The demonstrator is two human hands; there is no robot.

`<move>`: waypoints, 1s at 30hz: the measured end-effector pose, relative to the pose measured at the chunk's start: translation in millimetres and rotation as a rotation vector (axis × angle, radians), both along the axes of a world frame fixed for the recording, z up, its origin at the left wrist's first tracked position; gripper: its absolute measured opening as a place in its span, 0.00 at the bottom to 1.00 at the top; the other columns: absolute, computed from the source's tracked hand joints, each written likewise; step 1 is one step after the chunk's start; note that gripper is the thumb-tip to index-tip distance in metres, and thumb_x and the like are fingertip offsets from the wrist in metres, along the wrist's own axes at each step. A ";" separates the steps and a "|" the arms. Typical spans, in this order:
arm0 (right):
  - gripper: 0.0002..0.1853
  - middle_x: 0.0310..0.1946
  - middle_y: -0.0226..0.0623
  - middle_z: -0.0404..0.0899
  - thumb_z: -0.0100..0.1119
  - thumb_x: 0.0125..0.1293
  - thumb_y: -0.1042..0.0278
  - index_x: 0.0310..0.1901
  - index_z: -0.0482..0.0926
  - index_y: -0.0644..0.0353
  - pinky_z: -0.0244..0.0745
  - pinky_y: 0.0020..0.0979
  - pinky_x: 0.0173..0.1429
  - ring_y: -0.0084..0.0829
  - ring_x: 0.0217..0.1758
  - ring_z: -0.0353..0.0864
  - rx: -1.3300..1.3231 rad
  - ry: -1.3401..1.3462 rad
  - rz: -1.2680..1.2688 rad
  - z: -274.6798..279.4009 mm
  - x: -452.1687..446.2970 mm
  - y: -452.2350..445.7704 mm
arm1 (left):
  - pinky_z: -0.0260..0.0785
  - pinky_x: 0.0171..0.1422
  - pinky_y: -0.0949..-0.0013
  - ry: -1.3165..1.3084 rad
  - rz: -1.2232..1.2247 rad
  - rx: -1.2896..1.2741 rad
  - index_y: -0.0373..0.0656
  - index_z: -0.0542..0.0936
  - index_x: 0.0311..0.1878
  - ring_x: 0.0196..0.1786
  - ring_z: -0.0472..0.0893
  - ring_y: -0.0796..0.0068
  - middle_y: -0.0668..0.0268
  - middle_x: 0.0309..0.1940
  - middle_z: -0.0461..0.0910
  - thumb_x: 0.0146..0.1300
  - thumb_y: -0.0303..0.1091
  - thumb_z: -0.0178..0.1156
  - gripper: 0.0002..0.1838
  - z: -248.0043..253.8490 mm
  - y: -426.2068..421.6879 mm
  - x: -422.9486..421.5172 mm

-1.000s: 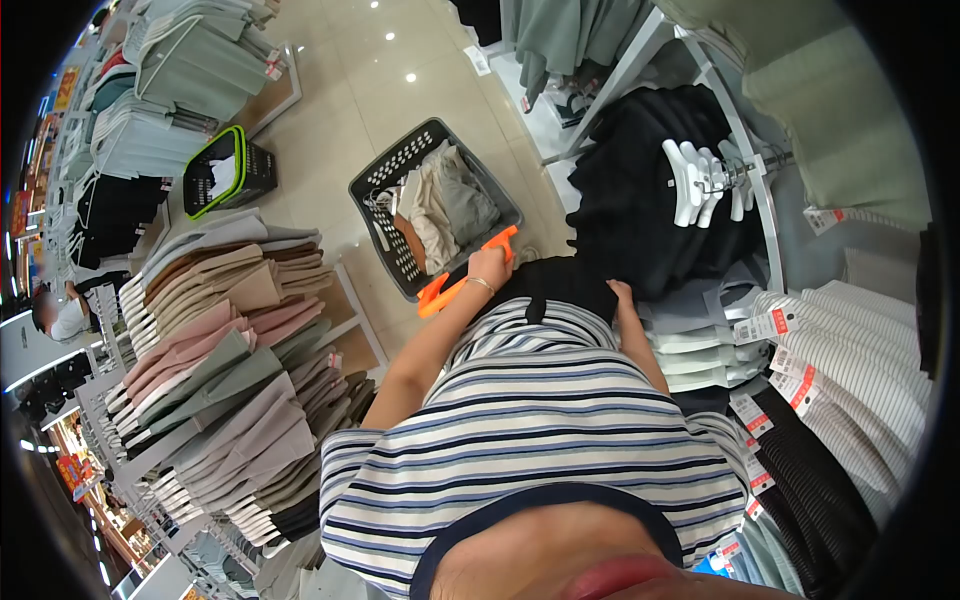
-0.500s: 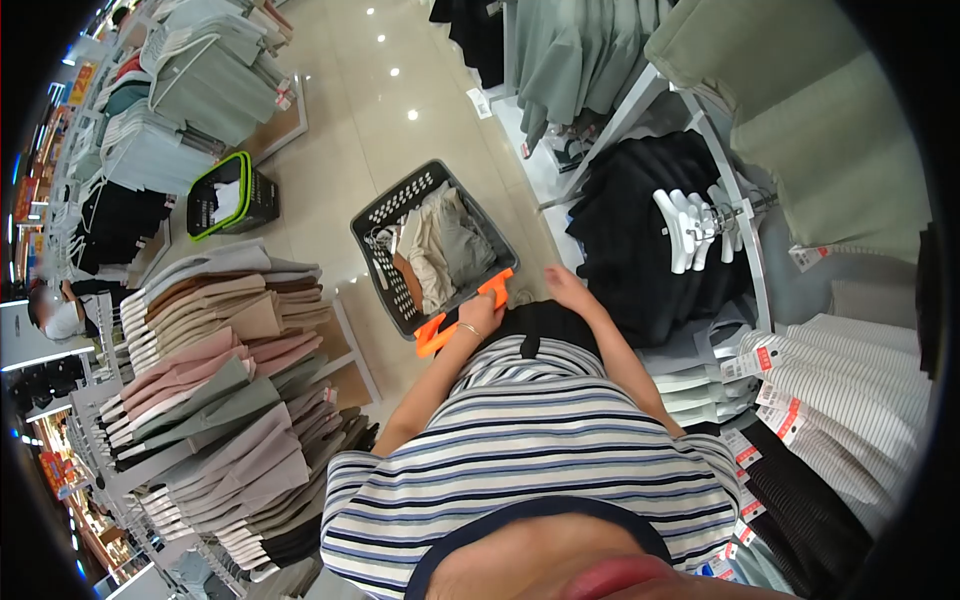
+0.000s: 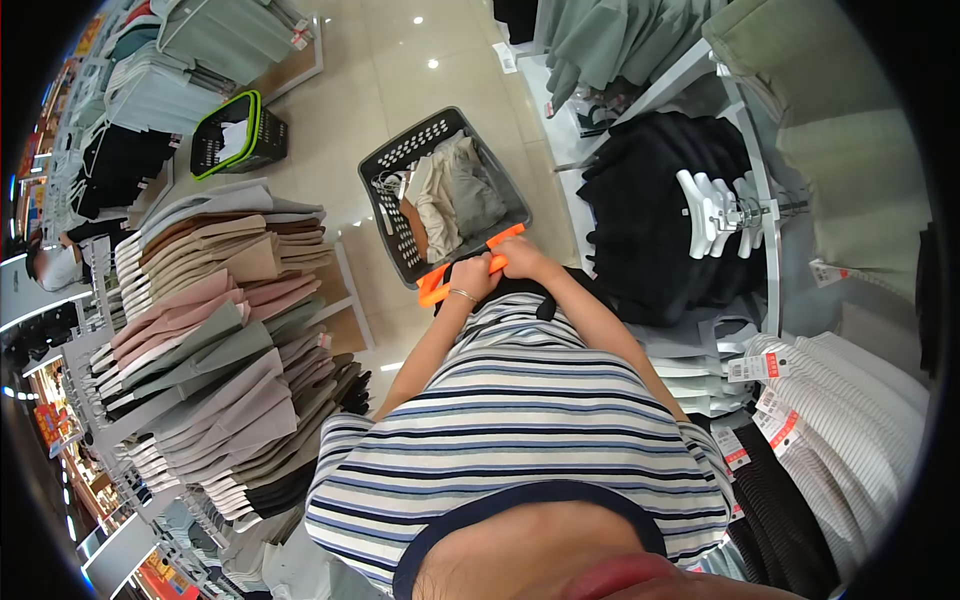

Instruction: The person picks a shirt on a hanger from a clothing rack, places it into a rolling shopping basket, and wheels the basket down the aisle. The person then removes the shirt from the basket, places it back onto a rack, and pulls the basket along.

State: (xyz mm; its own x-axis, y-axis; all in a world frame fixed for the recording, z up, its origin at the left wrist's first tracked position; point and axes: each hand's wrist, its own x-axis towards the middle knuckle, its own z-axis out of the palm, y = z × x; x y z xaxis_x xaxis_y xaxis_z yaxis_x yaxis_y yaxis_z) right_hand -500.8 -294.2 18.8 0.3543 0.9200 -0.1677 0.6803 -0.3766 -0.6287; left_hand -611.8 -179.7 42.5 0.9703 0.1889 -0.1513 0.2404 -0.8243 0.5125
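Note:
A dark grey shopping basket [image 3: 381,243] with perforated walls is in front of me on the tiled floor. Its orange handle [image 3: 433,285] points toward my body. My left hand [image 3: 475,274] is wrapped around the middle of that handle. Close beside it, my right hand [image 3: 522,257] grips the handle toward its right end. Inside the basket lie folded clothes [image 3: 440,197] in cream, brown and grey. Some hanger hooks show at the basket's left side.
A second black basket with a green handle [image 3: 255,130] stands on the floor farther left. Racks of hanging trousers [image 3: 215,330] line the left. Black garments [image 3: 650,210], white hangers [image 3: 715,210] and striped tagged clothes [image 3: 830,390] line the right. Another person [image 3: 58,268] is at far left.
My right hand has moved left from the open air beside the basket and closed on the orange handle. The left hand keeps its hold. The view has shifted slightly.

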 end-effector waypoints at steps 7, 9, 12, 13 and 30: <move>0.11 0.34 0.45 0.79 0.57 0.43 0.69 0.33 0.80 0.57 0.68 0.42 0.49 0.45 0.44 0.76 -0.077 -0.055 -0.036 -4.3 -3.4 -1.5 | 0.72 0.34 0.56 -0.015 0.003 -0.022 0.44 0.76 0.32 0.27 0.79 0.55 0.56 0.23 0.79 0.49 0.45 0.61 0.15 2.2 -2.2 3.1; 0.13 0.36 0.44 0.78 0.56 0.45 0.70 0.36 0.80 0.58 0.66 0.40 0.53 0.44 0.46 0.74 -0.115 -0.045 -0.034 10.3 -4.6 -2.5 | 0.72 0.34 0.56 0.004 -0.010 -0.029 0.44 0.77 0.32 0.28 0.79 0.54 0.56 0.23 0.79 0.49 0.45 0.61 0.15 4.7 -2.8 4.1; 0.13 0.36 0.46 0.78 0.55 0.45 0.71 0.36 0.80 0.58 0.66 0.40 0.53 0.45 0.46 0.74 -0.149 -0.028 -0.042 16.1 -4.7 -3.5 | 0.72 0.34 0.56 0.009 -0.018 -0.023 0.44 0.77 0.32 0.28 0.79 0.54 0.55 0.23 0.79 0.48 0.45 0.61 0.15 6.5 -2.9 4.4; 0.13 0.36 0.46 0.78 0.55 0.45 0.71 0.36 0.80 0.58 0.66 0.40 0.53 0.45 0.46 0.74 -0.151 -0.020 -0.051 18.8 -4.6 -4.9 | 0.72 0.33 0.56 -0.010 -0.019 -0.026 0.43 0.77 0.32 0.27 0.79 0.54 0.55 0.22 0.79 0.48 0.45 0.61 0.15 6.0 -3.4 4.8; 0.12 0.33 0.46 0.79 0.56 0.43 0.70 0.33 0.80 0.57 0.68 0.44 0.49 0.46 0.43 0.76 -0.103 -0.026 -0.074 10.4 -1.2 4.6 | 0.73 0.35 0.58 0.015 -0.088 -0.040 0.43 0.79 0.33 0.28 0.80 0.56 0.55 0.23 0.79 0.47 0.52 0.62 0.20 2.6 12.4 10.2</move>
State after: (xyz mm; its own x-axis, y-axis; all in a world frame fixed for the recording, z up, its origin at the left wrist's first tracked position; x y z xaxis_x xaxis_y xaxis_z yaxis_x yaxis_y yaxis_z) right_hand -501.9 -289.6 29.3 0.4261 0.8694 -0.2502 0.6636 -0.4884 -0.5667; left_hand -601.5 -167.3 45.1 0.9805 0.0963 -0.1714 0.1756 -0.8214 0.5426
